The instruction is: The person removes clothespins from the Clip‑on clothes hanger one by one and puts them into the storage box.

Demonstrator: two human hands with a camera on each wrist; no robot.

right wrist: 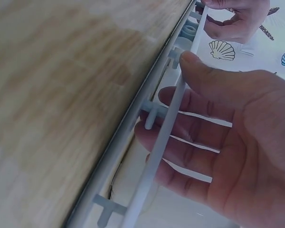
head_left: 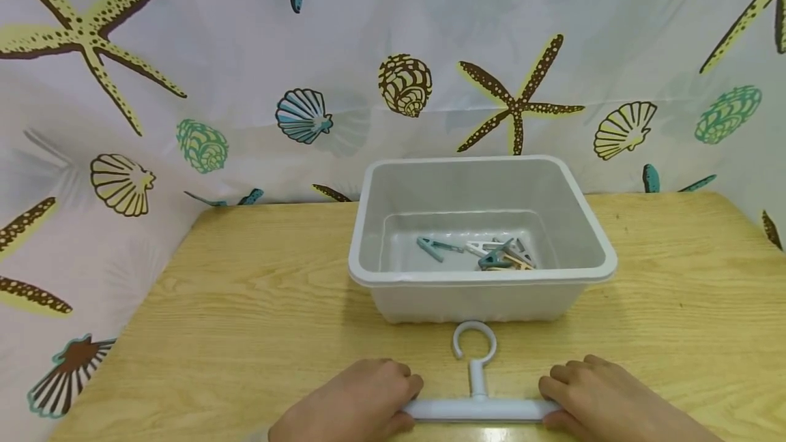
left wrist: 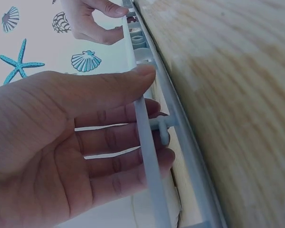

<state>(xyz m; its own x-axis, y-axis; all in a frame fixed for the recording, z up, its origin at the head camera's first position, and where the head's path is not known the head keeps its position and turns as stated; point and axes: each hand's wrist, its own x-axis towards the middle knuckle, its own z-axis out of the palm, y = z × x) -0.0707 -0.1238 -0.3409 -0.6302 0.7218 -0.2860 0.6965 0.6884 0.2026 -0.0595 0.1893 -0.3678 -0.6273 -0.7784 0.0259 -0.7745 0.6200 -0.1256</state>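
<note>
A light grey plastic hanger (head_left: pixel 479 409) with a round hook lies across the front of the view, the hook pointing away from me. My left hand (head_left: pixel 359 401) grips its left part and my right hand (head_left: pixel 604 398) its right part. The left wrist view shows that thumb and fingers on either side of a thin rail (left wrist: pixel 149 156), near a small peg. Much the same hold shows in the right wrist view, on the rail (right wrist: pixel 156 152) there. The hanger's outer ends are hidden by the hands in the head view.
Just beyond the hook stands a grey plastic basin (head_left: pixel 479 302). Several clothespins (head_left: pixel 497 254) in teal, white, grey and beige lie inside it. Under everything is a wooden table (head_left: pixel 245 278), with a shell-and-starfish printed curtain (head_left: pixel 344 39) behind and at the sides.
</note>
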